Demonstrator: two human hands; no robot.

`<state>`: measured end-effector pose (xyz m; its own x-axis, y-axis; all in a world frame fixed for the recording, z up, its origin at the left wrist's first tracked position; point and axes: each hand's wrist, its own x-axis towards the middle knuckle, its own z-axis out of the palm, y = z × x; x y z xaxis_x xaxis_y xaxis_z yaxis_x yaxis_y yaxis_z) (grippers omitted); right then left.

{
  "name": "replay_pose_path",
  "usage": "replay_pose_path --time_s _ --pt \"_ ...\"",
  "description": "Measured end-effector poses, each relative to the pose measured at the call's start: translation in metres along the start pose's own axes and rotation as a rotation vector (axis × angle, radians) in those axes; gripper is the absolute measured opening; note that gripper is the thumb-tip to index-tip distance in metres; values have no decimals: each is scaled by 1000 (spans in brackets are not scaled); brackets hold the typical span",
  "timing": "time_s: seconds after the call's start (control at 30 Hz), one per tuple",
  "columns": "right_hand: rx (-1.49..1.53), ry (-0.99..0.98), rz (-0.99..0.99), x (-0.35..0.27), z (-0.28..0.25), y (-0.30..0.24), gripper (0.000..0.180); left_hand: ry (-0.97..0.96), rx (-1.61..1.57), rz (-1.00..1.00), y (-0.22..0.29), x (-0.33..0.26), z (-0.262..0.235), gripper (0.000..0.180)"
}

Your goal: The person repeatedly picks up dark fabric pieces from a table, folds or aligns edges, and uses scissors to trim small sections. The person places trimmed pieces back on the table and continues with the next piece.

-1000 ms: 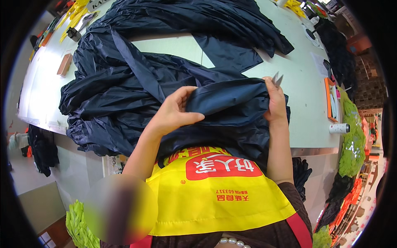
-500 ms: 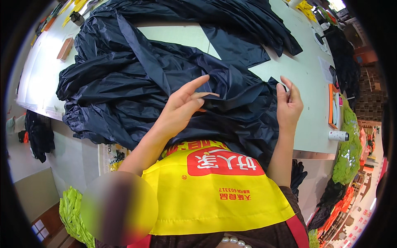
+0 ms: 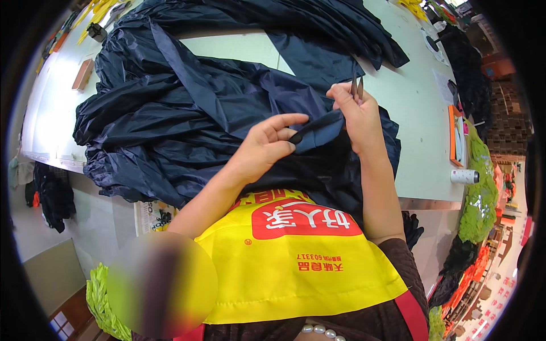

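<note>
A heap of shiny dark navy fabric point(image 3: 153, 122) spreads over the table in front of me. My left hand point(image 3: 256, 148) is closed, pinching the end of a folded dark strip point(image 3: 318, 133) between thumb and fingers. That strip stretches to the right, up against my right hand point(image 3: 359, 119). Small metal thread snips point(image 3: 357, 90) stick out of the right hand, blades pointing away from me. Whether the right fingers also grip the cloth is hidden.
On the pale table point(image 3: 415, 142) stand a thread spool point(image 3: 464, 176) and an orange-edged box point(image 3: 456, 135), both at right. A brown block point(image 3: 82, 74) lies at left. More dark cloth point(image 3: 318, 57) covers the far side. Lime-green fabric point(image 3: 478, 193) hangs beyond the right edge.
My right hand has moved left and away from me, and the snips now show in it. My left hand has shifted right, with its fingers closed on the strip, which is now drawn up between both hands.
</note>
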<state>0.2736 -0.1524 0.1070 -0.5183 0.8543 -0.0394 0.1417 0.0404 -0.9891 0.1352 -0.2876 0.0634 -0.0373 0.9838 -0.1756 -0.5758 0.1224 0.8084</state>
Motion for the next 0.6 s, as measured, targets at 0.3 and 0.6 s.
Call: replay_pose_path --time_s 0.3,0.6 --pt "-291 395 -178 -21 -33 12 54 89 -280 74 -7 -1 -10 48" --pt "-149 82 60 -31 -50 36 26 -69 64 -270 -34 -18 -16 34"
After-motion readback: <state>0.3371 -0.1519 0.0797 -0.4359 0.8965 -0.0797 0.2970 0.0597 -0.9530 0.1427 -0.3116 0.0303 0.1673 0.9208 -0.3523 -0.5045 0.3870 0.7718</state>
